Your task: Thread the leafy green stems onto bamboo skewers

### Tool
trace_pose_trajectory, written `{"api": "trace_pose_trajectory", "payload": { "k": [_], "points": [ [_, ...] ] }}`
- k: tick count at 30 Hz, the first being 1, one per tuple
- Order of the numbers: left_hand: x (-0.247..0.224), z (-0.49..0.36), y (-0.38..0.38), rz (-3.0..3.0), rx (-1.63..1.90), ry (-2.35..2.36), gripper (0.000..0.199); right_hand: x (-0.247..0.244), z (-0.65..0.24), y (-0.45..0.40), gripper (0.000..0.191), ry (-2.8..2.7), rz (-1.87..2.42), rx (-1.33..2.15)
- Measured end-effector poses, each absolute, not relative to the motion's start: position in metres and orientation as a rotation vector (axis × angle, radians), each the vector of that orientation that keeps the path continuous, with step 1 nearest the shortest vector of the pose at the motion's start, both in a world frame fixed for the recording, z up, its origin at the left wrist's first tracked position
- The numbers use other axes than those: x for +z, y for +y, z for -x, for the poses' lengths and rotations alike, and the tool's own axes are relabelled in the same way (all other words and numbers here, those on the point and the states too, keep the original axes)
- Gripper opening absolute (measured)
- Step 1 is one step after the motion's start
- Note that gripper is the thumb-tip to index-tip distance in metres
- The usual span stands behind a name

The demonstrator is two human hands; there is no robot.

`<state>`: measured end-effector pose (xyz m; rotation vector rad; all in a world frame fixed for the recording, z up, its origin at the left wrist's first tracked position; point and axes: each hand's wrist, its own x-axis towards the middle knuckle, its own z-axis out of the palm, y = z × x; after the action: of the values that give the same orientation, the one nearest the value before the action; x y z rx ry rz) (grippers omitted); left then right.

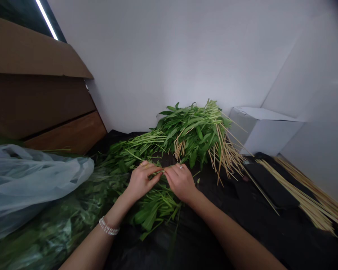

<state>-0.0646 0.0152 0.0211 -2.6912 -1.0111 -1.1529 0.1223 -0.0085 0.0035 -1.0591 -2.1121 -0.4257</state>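
Note:
My left hand (143, 179) and my right hand (181, 181) meet fingertip to fingertip near the middle of the view. Both pinch a thin, pale green stem (162, 171) between them; most of it is hidden by the fingers. Below the hands lie loose green leaves with stems (153, 210). Behind them a big pile of leafy greens (191, 127) rests against the wall, with thin wooden sticks (225, 153) poking out at its right side. More leafy stems (124, 152) spread to the left of the pile.
A translucent plastic bag (36, 176) and greens under clear plastic (59, 225) fill the left. Cardboard (30, 101) stands behind them. At right are a white box (264, 129), a dark flat object (273, 183) and bundled long sticks (301, 198), on black sheeting (202, 232).

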Motion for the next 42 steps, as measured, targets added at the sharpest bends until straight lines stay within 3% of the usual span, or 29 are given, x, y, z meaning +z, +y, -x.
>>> {"api": "trace_pose_trajectory", "payload": {
  "k": [6,11,14,16,19,21,23,25,27,29,31,33,37,42],
  "points": [
    [0.02,0.061,0.012,2.64,-1.027,-0.983,0.013,0.003,-0.12,-0.011,0.021,-2.193,1.074,-0.423],
    [0.024,0.053,0.008,2.845,-1.406,-1.266,0.018,0.006,-0.117,-0.008,0.019,-1.916,0.944,0.322],
    [0.031,0.059,0.015,2.862,-1.955,-1.623,0.023,0.006,-0.116,-0.001,0.016,-1.532,0.847,0.901],
    [0.038,0.071,0.023,2.654,-2.563,-1.756,0.025,0.005,-0.119,0.005,0.017,-1.315,0.811,1.098],
    [0.05,0.094,0.03,2.27,-3.521,-1.375,0.017,0.003,-0.125,0.013,0.02,-1.157,0.817,1.15],
    [0.053,0.104,0.028,2.319,-3.767,-0.981,0.011,0.002,-0.129,0.017,0.022,-1.13,0.847,1.143],
    [0.051,0.107,0.024,2.826,-3.481,-0.956,0.024,0.0,-0.132,0.019,0.024,-1.138,0.885,1.129],
    [0.043,0.105,0.024,3.361,-2.839,-1.211,0.045,-0.002,-0.133,0.021,0.025,-1.153,0.912,1.105],
    [0.031,0.102,0.029,3.414,-2.255,-1.548,0.061,-0.004,-0.134,0.022,0.026,-1.165,0.923,1.082],
    [0.019,0.1,0.038,3.071,-1.795,-1.723,0.052,-0.006,-0.135,0.024,0.025,-1.181,0.934,1.068],
    [0.005,0.102,0.047,2.691,-1.291,-1.7,0.03,-0.008,-0.136,0.025,0.024,-1.201,0.952,1.055],
    [-0.008,0.105,0.053,2.46,-0.883,-1.603,0.021,-0.011,-0.136,0.025,0.023,-1.226,0.97,1.035],
    [-0.025,0.109,0.055,2.279,-0.566,-1.551,0.035,-0.016,-0.136,0.026,0.022,-1.328,1.012,0.969],
    [-0.013,0.102,0.053,2.219,-0.746,-1.505,0.048,-0.021,-0.14,0.027,0.02,-1.531,1.142,0.631]
  ]
}}
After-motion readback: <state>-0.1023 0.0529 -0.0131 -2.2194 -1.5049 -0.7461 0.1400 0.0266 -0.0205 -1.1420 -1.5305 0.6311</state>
